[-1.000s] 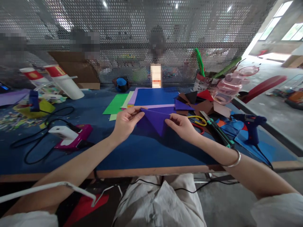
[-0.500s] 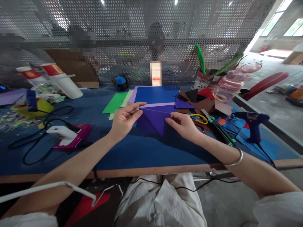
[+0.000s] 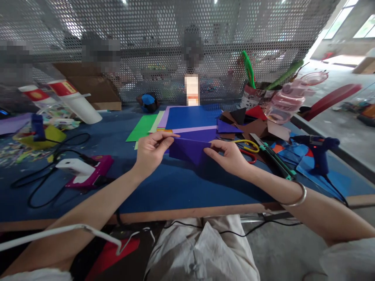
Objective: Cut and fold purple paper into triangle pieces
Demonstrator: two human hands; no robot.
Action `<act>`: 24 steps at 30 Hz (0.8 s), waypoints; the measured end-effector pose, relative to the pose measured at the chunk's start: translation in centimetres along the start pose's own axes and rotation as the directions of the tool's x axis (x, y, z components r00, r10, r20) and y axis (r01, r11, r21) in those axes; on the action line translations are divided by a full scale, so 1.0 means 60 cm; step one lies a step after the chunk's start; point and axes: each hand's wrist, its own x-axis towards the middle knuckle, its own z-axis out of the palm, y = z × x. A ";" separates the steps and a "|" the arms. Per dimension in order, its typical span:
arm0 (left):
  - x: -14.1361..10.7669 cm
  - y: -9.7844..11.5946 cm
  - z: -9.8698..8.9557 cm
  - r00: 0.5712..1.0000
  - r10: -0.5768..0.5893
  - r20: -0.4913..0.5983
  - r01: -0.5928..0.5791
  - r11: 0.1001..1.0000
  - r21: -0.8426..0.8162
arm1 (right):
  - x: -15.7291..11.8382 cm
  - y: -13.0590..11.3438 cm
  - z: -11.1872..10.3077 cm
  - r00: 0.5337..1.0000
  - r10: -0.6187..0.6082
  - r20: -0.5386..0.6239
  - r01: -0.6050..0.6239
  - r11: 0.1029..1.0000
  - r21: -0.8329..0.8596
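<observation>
A folded piece of purple paper (image 3: 190, 150) is stretched between my two hands, just above the blue table. Its left upper corner is pinched between the thumb and fingers of my left hand (image 3: 152, 150). My right hand (image 3: 227, 154) pinches the right upper corner, thumb in front. The paper's lower part tapers to a point and lies in shade. Behind it lies more purple paper (image 3: 202, 135), partly covered by the piece I hold. Yellow-handled scissors (image 3: 249, 145) lie just beyond my right hand, partly hidden by it.
Blue sheets (image 3: 193, 116) and green paper (image 3: 142, 127) lie at the back. On the right are a green cutter (image 3: 274, 158), a glue gun (image 3: 319, 150), brown scraps (image 3: 253, 130) and a pink bottle (image 3: 285, 103). A magenta power strip (image 3: 98, 171) with black cords sits left.
The purple paper has tilted, so the triangular flap facing me shows less distinctly. Both hands keep their pinch with barely any shift. The view has moved slightly.
</observation>
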 end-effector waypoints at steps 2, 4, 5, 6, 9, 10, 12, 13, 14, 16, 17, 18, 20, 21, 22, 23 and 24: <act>-0.001 0.000 0.000 1.000 -0.018 0.000 0.018 1.000 -0.007 | -0.001 -0.002 0.000 1.000 -0.016 0.000 0.016 1.000 -0.007; -0.001 0.000 0.002 0.999 -0.037 0.000 0.037 0.999 -0.015 | -0.002 -0.003 0.000 0.999 -0.031 -0.005 0.031 0.999 -0.019; 0.000 -0.001 0.004 0.999 -0.049 0.001 0.049 0.998 -0.028 | -0.002 -0.004 0.000 0.999 -0.040 -0.014 0.040 0.999 -0.027; 0.000 -0.002 0.005 0.998 -0.064 0.004 0.064 0.997 -0.047 | -0.002 -0.005 0.000 0.998 -0.052 -0.025 0.051 0.998 -0.036; 0.002 -0.007 0.009 0.994 -0.109 0.025 0.111 0.987 -0.119 | -0.002 -0.006 -0.001 0.995 -0.087 -0.053 0.083 0.994 -0.066; 0.003 -0.009 0.010 0.992 -0.120 0.031 0.123 0.984 -0.132 | -0.002 -0.006 -0.002 0.994 -0.093 -0.058 0.089 0.993 -0.074; 0.004 -0.011 0.011 0.991 -0.133 0.029 0.136 0.981 -0.138 | -0.002 -0.005 -0.002 0.993 -0.097 -0.061 0.092 0.992 -0.087; 0.004 -0.012 0.011 0.990 -0.137 0.027 0.139 0.981 -0.135 | -0.002 -0.004 -0.002 0.993 -0.100 -0.063 0.094 0.991 -0.091; 0.004 -0.013 0.011 0.989 -0.142 0.028 0.144 0.980 -0.134 | -0.003 -0.004 -0.002 0.992 -0.106 -0.066 0.100 0.991 -0.094; 0.003 -0.014 0.010 0.987 -0.156 0.036 0.160 0.977 -0.143 | -0.003 -0.001 -0.002 0.990 -0.126 -0.070 0.119 0.988 -0.097; 0.002 -0.015 0.010 0.986 -0.164 0.041 0.169 0.974 -0.151 | -0.003 0.000 -0.002 0.988 -0.140 -0.070 0.133 0.986 -0.097; 0.002 -0.016 0.010 0.984 -0.172 0.045 0.177 0.971 -0.157 | -0.002 0.001 -0.003 0.985 -0.156 -0.070 0.149 0.984 -0.095; 0.000 -0.017 0.010 0.983 -0.180 0.043 0.185 0.968 -0.168 | -0.002 0.003 -0.003 0.979 -0.190 -0.071 0.183 0.979 -0.087; 0.000 -0.017 0.011 0.982 -0.182 0.043 0.187 0.967 -0.172 | -0.002 0.004 -0.003 0.975 -0.207 -0.074 0.201 0.976 -0.079; -0.001 -0.016 0.011 0.983 -0.181 0.042 0.186 0.966 -0.177 | -0.002 0.004 -0.004 0.971 -0.223 -0.080 0.218 0.973 -0.072; -0.001 -0.015 0.012 0.983 -0.179 0.042 0.184 0.966 -0.184 | -0.002 0.005 -0.004 0.968 -0.236 -0.087 0.231 0.971 -0.066; -0.001 -0.014 0.012 0.983 -0.178 0.045 0.184 0.964 -0.193 | -0.002 0.005 -0.003 0.965 -0.247 -0.092 0.242 0.968 -0.063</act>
